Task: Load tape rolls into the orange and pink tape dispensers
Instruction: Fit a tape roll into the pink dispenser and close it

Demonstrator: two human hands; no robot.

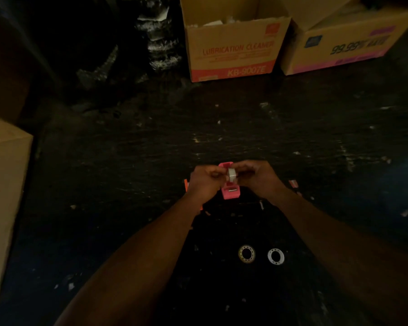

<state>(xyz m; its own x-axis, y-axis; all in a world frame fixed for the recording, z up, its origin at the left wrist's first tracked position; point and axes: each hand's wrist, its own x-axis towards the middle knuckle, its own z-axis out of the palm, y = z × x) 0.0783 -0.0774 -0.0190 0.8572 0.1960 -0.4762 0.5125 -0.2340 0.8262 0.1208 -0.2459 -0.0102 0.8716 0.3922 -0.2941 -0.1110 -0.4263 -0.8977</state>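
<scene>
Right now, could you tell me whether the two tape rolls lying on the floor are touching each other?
Apart. The head view shows the yellowish roll and the white roll lying flat side by side, with a strip of dark floor plainly visible between them.

Two open cardboard boxes (233,47) (346,41) at the back (printed labels), plain carton (5,175) at left, dark scuffed floor (127,161)

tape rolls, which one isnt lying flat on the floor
The white tape roll held on edge between both hands over the pink dispenser. The yellowish roll and the white roll lie flat on the floor, nearer the person.
</scene>
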